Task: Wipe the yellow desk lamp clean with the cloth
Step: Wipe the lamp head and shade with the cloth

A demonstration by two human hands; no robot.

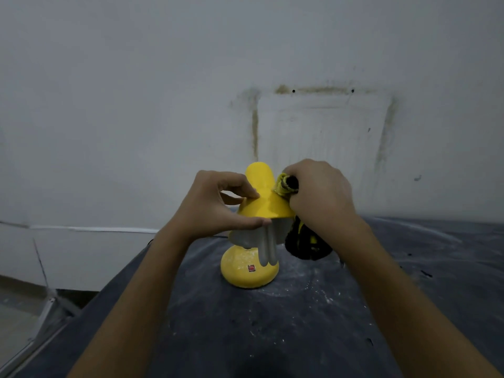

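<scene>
From my feed, the yellow desk lamp [261,205] stood near the middle of the dark counter [313,336], its round base planted on the dusty surface and its shade tilted toward the camera. My left hand [212,205] pinched the shade's left rim, with the thumb under the edge and the curled fingers on top. My right hand [319,192] was closed around the cloth [302,241], a black and yellow bundle held against the right side of the shade. One bunched end poked out by the thumb and the rest hung down behind the shade's rim. That hand hid where the cloth met the lamp, so I could not tell how much fabric touched the shade.

The bulb [266,249] hung pale and long from inside the shade and covered part of the base. A small red switch [251,268] showed on the base, possibly with a label, though it was too small to read. The lamp's neck was hidden behind the shade. Behind it all rose a grey wall [136,105] with a brownish, stained rectangular outline [321,124]. The frame's lower edge cut off both my forearms.
</scene>
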